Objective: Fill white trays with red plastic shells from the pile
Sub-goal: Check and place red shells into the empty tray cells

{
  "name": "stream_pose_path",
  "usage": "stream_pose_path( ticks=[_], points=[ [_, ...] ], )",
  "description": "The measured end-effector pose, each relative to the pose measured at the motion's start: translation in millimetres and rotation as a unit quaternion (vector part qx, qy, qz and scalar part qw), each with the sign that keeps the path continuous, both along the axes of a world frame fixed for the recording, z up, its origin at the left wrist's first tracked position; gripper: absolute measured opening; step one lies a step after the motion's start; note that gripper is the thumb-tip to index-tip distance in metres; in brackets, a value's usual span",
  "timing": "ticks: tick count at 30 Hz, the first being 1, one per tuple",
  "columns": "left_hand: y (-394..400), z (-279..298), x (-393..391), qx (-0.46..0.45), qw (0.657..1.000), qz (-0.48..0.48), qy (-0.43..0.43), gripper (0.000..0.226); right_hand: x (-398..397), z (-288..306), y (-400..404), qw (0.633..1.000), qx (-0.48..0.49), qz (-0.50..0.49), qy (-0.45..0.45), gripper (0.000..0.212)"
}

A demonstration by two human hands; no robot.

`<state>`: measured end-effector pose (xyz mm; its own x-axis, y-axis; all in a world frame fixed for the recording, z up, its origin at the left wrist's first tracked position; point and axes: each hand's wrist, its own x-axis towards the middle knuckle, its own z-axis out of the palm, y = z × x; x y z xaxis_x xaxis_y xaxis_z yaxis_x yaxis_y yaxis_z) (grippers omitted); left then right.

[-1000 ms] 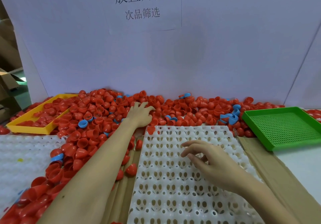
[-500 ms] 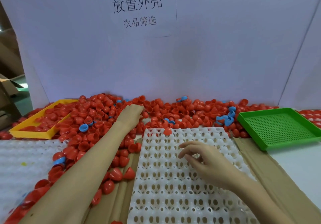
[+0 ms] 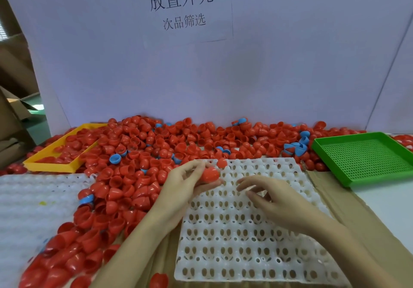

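Note:
A white tray [image 3: 245, 232] with rows of holes lies in front of me on brown cardboard. My left hand [image 3: 190, 182] holds a red shell [image 3: 209, 174] over the tray's far left corner, fingers curled round it. One more red shell [image 3: 221, 162] sits at the tray's far edge. My right hand [image 3: 274, 196] hovers over the tray's upper middle with fingers loosely bent, holding nothing. The pile of red shells [image 3: 138, 167] spreads behind and to the left of the tray, with a few blue caps mixed in.
A yellow tray [image 3: 53, 165] with red shells sits at the far left. A green perforated tray [image 3: 366, 156] stands at the far right. Another white tray [image 3: 33, 209] lies at the left. A white board with a paper sign closes off the back.
My left hand has pulled back from the pile toward the tray and now holds a red shell. My right hand has lifted slightly and moved toward the left hand.

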<state>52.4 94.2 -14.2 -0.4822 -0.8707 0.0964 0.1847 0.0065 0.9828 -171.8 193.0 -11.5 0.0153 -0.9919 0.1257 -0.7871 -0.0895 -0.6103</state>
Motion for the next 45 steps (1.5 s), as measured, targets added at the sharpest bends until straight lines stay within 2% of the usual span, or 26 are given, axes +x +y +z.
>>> stream_pose_path(
  ticks=[3, 6, 9, 11, 13, 15, 18, 23, 27, 29, 32, 34, 36, 38, 41, 45],
  points=[
    [10.5, 1.8, -4.2, 0.016, 0.999, -0.034, 0.025, 0.033, 6.9, 1.8, 3.2, 0.999, -0.036, -0.015, 0.004, 0.045],
    [18.6, -2.7, -8.4, -0.019, 0.999, -0.024, 0.013, 0.030, 22.2, 7.7, 7.8, 0.991, -0.134, 0.019, -0.018, 0.056],
    [24.7, -4.5, -11.1, -0.066, 0.998, -0.009, -0.019, 0.024, 36.3, 9.2, 9.5, 0.975, -0.208, 0.044, -0.056, 0.032],
    [26.2, -4.7, -11.4, -0.101, 0.994, -0.003, -0.030, 0.019, 39.1, 9.2, 8.9, 0.970, -0.225, 0.032, -0.083, 0.013],
    [25.9, -4.7, -10.6, -0.130, 0.991, -0.015, -0.021, 0.018, 36.4, 9.1, 8.5, 0.967, -0.233, 0.025, -0.103, 0.006],
    [25.4, -2.8, -8.9, -0.148, 0.988, -0.038, 0.013, 0.026, 32.7, 9.1, 8.7, 0.965, -0.250, 0.028, -0.078, 0.005],
    [24.3, 0.9, -5.8, -0.168, 0.982, -0.065, 0.053, 0.040, 30.0, 7.4, 8.2, 0.954, -0.298, 0.039, 0.020, 0.009],
    [25.1, 3.4, -3.0, -0.216, 0.970, -0.103, 0.049, 0.045, 27.0, 8.0, 10.1, 0.930, -0.339, 0.073, 0.120, 0.008],
    [30.2, 6.0, -5.1, -0.230, 0.972, -0.039, 0.022, 0.037, 27.3, 9.9, 9.2, 0.924, -0.352, 0.074, 0.128, 0.008],
    [30.8, 5.8, -6.2, -0.222, 0.975, 0.017, 0.010, 0.029, 29.0, 10.4, 9.5, 0.931, -0.348, 0.065, 0.093, 0.021],
    [29.4, 4.8, -6.1, -0.197, 0.980, 0.031, 0.002, 0.026, 37.3, 9.5, 11.6, 0.944, -0.329, 0.027, -0.024, 0.035],
    [28.5, 3.9, -6.0, -0.178, 0.984, 0.019, -0.018, 0.021, 45.0, 9.0, 12.4, 0.946, -0.300, -0.001, -0.123, 0.022],
    [28.3, 1.3, -6.7, -0.205, 0.975, 0.028, -0.077, 0.021, 49.6, 9.8, 12.4, 0.941, -0.250, -0.019, -0.226, 0.009],
    [29.3, -1.5, -6.8, -0.245, 0.960, 0.042, -0.131, 0.026, 49.7, 10.4, 12.6, 0.932, -0.198, -0.036, -0.301, 0.018],
    [29.8, -2.2, -5.3, -0.267, 0.955, 0.002, -0.129, 0.032, 45.6, 9.8, 11.7, 0.923, -0.120, -0.039, -0.363, 0.029],
    [30.5, -1.7, -6.0, -0.299, 0.944, -0.013, -0.139, 0.035, 45.0, 6.6, 8.8, 0.897, -0.064, -0.042, -0.436, 0.032]
  ],
)
